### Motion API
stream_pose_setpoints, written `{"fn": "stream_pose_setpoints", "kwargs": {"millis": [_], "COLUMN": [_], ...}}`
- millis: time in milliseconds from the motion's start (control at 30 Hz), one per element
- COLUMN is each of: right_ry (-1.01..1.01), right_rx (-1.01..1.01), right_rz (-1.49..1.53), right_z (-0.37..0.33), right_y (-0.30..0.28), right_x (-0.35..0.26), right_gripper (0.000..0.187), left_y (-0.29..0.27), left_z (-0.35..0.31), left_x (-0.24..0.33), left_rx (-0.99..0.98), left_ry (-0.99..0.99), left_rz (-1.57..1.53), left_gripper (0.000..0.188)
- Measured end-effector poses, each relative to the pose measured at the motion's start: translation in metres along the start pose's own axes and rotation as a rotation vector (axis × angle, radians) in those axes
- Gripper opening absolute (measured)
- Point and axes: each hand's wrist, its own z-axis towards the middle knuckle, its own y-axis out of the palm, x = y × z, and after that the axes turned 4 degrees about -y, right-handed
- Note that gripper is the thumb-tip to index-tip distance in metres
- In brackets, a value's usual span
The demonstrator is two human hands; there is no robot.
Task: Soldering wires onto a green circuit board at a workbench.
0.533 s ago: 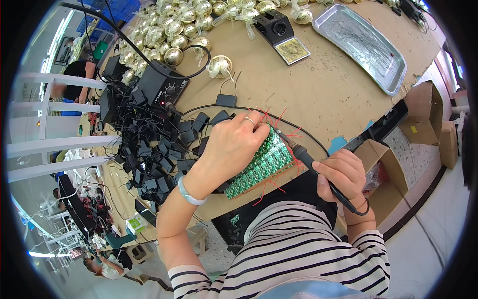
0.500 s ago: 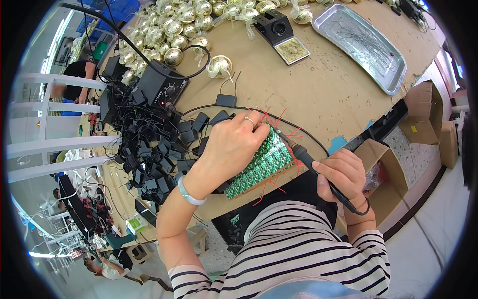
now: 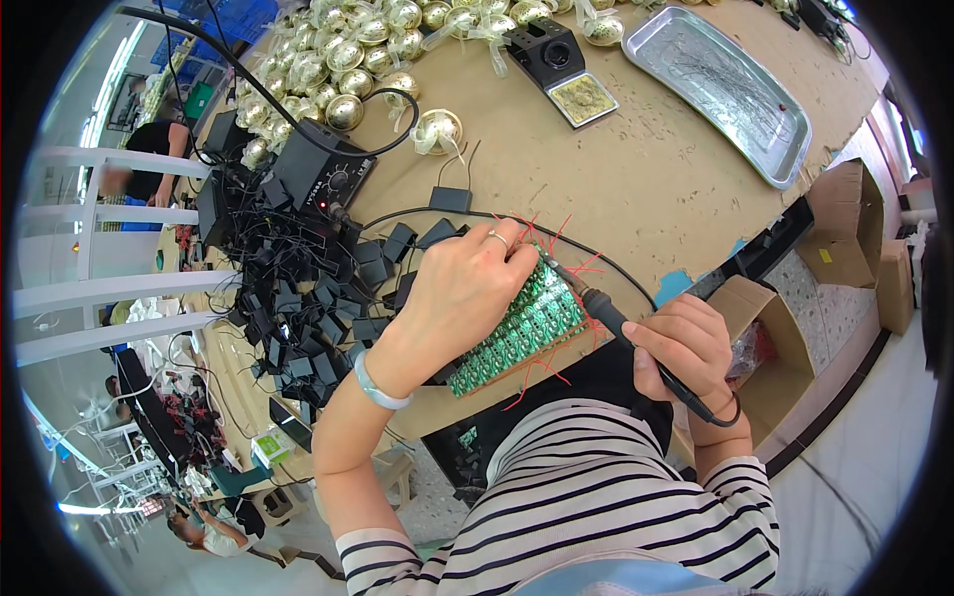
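Note:
A panel of green circuit boards [image 3: 527, 328] lies at the table's near edge, with thin red wires [image 3: 593, 266] sticking out around it. My right hand [image 3: 684, 350] grips a black soldering iron [image 3: 626, 333], its tip at the panel's far right corner. Over the panel's upper left part rests my left hand [image 3: 467, 288], thumb and forefinger pinched together close to the iron's tip. Whatever those fingers hold is hidden from view. A black box with leads [image 3: 451, 200] sits just beyond that hand.
Left of my arm is a heap of small black boxes [image 3: 308, 338] beside the soldering station [image 3: 323, 169]. Gold round parts [image 3: 348, 60] are piled behind. A stand with a tip cleaner [image 3: 581, 99] and a metal tray [image 3: 725, 89] stand farther back. Cardboard boxes [image 3: 760, 348] are at right.
Almost nothing differs; both hands, the soldering iron and the board panel stay in place.

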Motion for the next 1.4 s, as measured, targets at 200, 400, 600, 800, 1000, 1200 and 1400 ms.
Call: {"fn": "stream_pose_setpoints", "kwargs": {"millis": [200, 400, 600, 800, 1000, 1200, 1400], "right_ry": [0.021, 0.082, 0.108, 0.129, 0.12, 0.121, 0.092], "right_rx": [-0.017, 0.086, 0.097, 0.077, 0.095, 0.095, 0.089], "right_rz": [0.006, -0.03, -0.043, -0.034, -0.04, -0.038, 0.003], "right_z": [0.001, -0.005, -0.009, -0.012, -0.013, -0.015, -0.018], "right_y": [-0.002, -0.011, -0.012, -0.017, -0.02, -0.023, -0.02], "right_x": [0.001, 0.001, -0.004, -0.009, -0.013, -0.015, -0.016], "right_gripper": [0.022, 0.019, 0.018, 0.028, 0.027, 0.026, 0.025], "left_y": [0.0, -0.002, -0.001, -0.007, -0.01, -0.015, -0.013], "left_z": [0.0, 0.002, 0.003, 0.005, 0.002, -0.008, -0.014], "left_x": [0.001, 0.002, 0.002, 0.005, 0.006, 0.003, 0.007], "left_rx": [0.01, 0.003, 0.012, -0.001, -0.001, -0.048, 0.086], "left_ry": [-0.006, -0.004, -0.008, -0.025, -0.081, -0.106, -0.109], "left_rz": [-0.009, 0.001, 0.017, 0.055, 0.051, -0.133, -0.289], "left_gripper": [0.014, 0.014, 0.013, 0.008, 0.01, 0.032, 0.044]}}
